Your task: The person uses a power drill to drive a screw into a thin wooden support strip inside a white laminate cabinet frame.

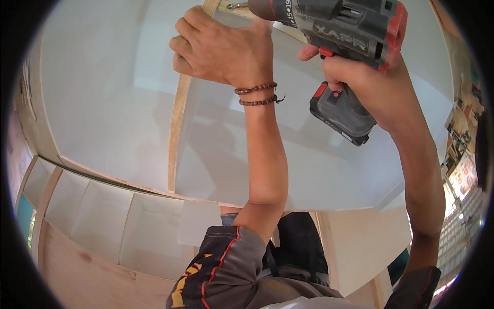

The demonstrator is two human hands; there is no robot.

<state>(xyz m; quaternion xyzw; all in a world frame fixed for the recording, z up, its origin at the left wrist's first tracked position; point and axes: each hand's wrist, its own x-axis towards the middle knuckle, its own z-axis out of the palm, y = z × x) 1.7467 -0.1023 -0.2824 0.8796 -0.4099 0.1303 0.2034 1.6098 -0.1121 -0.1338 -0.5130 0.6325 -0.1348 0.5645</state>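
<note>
Two hands work near the top of the view, over a pale cabinet (118, 121) edged in bare wood. The right hand (368, 85) holds a black and red cordless drill (334, 23), fingers wrapped round its grip and the index finger out beside the red trigger (325, 52). The drill lies sideways at the upper edge, its battery (342, 116) below the hand and its bit (237, 6) pointing left at a wooden corner; whether the tip touches the wood, I cannot tell. Left of the drill, the left hand (226, 51) has its fingers curled closed over a wooden strip (177, 129) that runs down between two pale panels. Two dark beaded bracelets (256, 96) circle the left wrist.
</note>
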